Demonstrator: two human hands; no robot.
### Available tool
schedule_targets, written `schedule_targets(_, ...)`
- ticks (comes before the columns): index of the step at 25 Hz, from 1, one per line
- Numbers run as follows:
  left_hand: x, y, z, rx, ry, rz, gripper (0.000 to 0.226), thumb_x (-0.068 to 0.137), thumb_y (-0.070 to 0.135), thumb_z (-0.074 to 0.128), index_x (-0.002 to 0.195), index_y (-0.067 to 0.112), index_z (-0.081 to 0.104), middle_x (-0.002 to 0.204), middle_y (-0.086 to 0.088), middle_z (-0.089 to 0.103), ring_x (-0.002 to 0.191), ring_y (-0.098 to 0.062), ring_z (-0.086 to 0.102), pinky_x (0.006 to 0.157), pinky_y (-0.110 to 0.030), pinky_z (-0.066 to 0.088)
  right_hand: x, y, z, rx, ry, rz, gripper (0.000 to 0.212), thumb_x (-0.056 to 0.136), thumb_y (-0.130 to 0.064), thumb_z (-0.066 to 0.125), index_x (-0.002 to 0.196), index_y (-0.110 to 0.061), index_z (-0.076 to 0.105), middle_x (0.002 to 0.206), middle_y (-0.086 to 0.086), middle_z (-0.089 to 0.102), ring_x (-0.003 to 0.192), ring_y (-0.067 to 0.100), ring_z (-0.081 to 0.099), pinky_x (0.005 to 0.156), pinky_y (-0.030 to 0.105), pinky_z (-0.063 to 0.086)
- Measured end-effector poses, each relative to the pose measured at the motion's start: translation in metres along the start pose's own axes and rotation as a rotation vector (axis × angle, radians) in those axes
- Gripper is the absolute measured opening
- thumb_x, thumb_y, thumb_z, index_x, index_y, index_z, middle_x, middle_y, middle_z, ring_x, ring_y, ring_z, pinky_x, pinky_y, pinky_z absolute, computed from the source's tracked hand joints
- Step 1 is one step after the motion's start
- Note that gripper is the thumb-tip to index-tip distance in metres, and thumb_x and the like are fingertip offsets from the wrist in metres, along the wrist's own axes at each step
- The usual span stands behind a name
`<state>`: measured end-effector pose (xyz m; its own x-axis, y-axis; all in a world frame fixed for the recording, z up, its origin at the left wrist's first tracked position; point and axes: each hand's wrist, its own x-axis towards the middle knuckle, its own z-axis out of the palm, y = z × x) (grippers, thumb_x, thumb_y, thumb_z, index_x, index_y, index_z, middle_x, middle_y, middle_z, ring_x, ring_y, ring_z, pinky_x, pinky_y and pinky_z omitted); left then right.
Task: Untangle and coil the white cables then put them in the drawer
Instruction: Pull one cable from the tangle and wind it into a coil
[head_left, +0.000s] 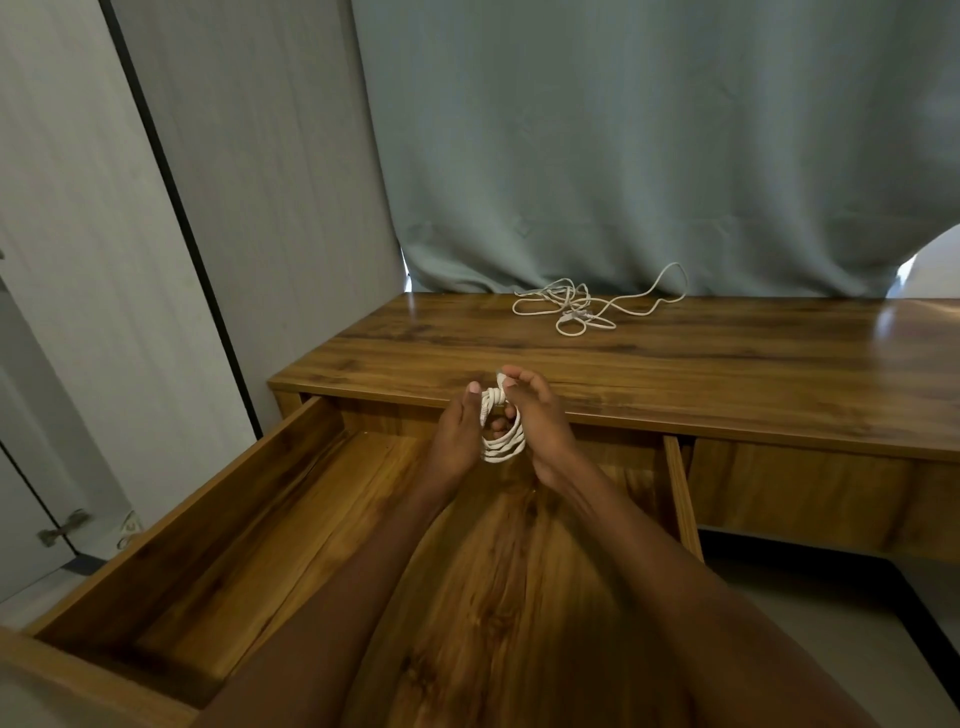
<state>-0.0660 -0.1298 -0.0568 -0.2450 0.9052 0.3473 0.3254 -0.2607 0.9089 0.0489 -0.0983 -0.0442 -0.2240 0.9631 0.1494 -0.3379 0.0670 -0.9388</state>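
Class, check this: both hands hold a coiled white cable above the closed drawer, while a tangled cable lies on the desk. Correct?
Not quite. The head view shows the drawer pulled open, not closed. Both hands, left and right, do hold the coil above it, and the tangle lies on the desk.

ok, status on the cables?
Both hands, left hand and right hand, grip the coil over the open drawer. Tangle loose on the desk. Nothing in the way.
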Motion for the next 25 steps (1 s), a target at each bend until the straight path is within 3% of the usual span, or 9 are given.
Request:
schedule_targets(3, 0.000, 0.009, -0.004, -0.189, -0.146, -0.073, 0.046, 0.107, 0.036, 0.037, 0.101, 0.008, 0.072, 0.087, -0.006, 0.074, 0.077, -0.012, 0.068, 0.070, -0.025, 0.053, 0.004, -0.010, -0.004, 0.234, -0.003, 0.145, 0.021, 0.101, -0.008, 0.050, 0.116, -0.014, 0.064, 0.063, 0.004, 0.054, 0.043, 0.008, 0.049, 0.041, 0.021, 0.044)
schedule_targets(6, -0.001, 0.015, -0.007, -0.359, -0.296, -0.143, 0.044, 0.105, 0.037, 0.044, 0.115, 0.002, 0.069, 0.103, -0.019, 0.072, 0.092, -0.027, 0.068, 0.087, -0.038, 0.054, 0.007, -0.015, -0.008, 0.199, 0.024, 0.147, 0.019, 0.096, -0.011, 0.055, 0.109, -0.017, 0.068, 0.057, -0.002, 0.048, 0.037, 0.004, 0.036, 0.035, 0.018, 0.031)
schedule_targets(8, -0.002, 0.020, -0.008, -0.453, -0.338, -0.194, 0.042, 0.103, 0.033, 0.047, 0.118, 0.000, 0.067, 0.109, -0.025, 0.069, 0.093, -0.032, 0.068, 0.094, -0.043, 0.052, 0.005, -0.017, -0.007, 0.149, 0.037, 0.100, 0.012, 0.093, -0.018, 0.065, 0.104, -0.018, 0.069, 0.059, -0.004, 0.052, 0.037, 0.003, 0.037, 0.034, 0.017, 0.028)
schedule_targets(10, -0.005, 0.029, -0.007, -0.564, -0.335, -0.268, 0.038, 0.103, 0.028, 0.047, 0.117, -0.003, 0.065, 0.103, -0.025, 0.070, 0.085, -0.030, 0.070, 0.088, -0.041, 0.055, 0.002, -0.017, -0.006, 0.124, 0.027, 0.054, 0.017, 0.089, -0.020, 0.073, 0.105, -0.017, 0.067, 0.061, -0.004, 0.059, 0.038, 0.003, 0.044, 0.033, 0.016, 0.028)
schedule_targets(14, -0.008, 0.041, -0.008, -0.689, -0.339, -0.422, 0.028, 0.103, 0.021, 0.042, 0.100, 0.003, 0.064, 0.064, -0.007, 0.067, 0.059, -0.020, 0.069, 0.061, -0.030, 0.059, -0.002, -0.019, -0.008, 0.056, -0.006, 0.013, 0.025, 0.090, -0.018, 0.071, 0.115, -0.019, 0.068, 0.060, -0.003, 0.061, 0.040, 0.007, 0.047, 0.037, 0.018, 0.030)
schedule_targets(18, -0.012, 0.057, -0.010, -0.755, -0.356, -0.418, 0.033, 0.104, 0.019, 0.039, 0.093, 0.000, 0.063, 0.067, -0.010, 0.068, 0.050, -0.017, 0.065, 0.049, -0.023, 0.053, -0.002, -0.022, -0.011, -0.018, -0.052, 0.038, 0.026, 0.090, -0.020, 0.070, 0.115, -0.025, 0.074, 0.051, -0.004, 0.044, 0.038, 0.007, 0.035, 0.042, 0.021, 0.034)
schedule_targets(21, -0.007, 0.057, -0.014, -0.653, -0.306, -0.405, 0.027, 0.102, 0.018, 0.047, 0.089, 0.004, 0.066, 0.069, -0.006, 0.066, 0.040, -0.006, 0.052, 0.046, -0.018, 0.046, -0.007, -0.031, -0.011, -0.073, -0.089, 0.065, 0.024, 0.090, -0.019, 0.068, 0.112, -0.019, 0.076, 0.051, -0.004, 0.049, 0.038, 0.006, 0.032, 0.037, 0.018, 0.032)
schedule_targets(25, 0.001, 0.047, -0.016, -0.562, -0.293, -0.422, 0.019, 0.096, 0.018, 0.057, 0.107, 0.006, 0.065, 0.065, 0.000, 0.060, 0.044, -0.005, 0.047, 0.052, -0.025, 0.047, -0.005, -0.038, -0.019, -0.078, -0.134, 0.103, 0.027, 0.088, -0.015, 0.066, 0.113, -0.010, 0.075, 0.050, -0.004, 0.057, 0.037, 0.008, 0.035, 0.034, 0.018, 0.031)
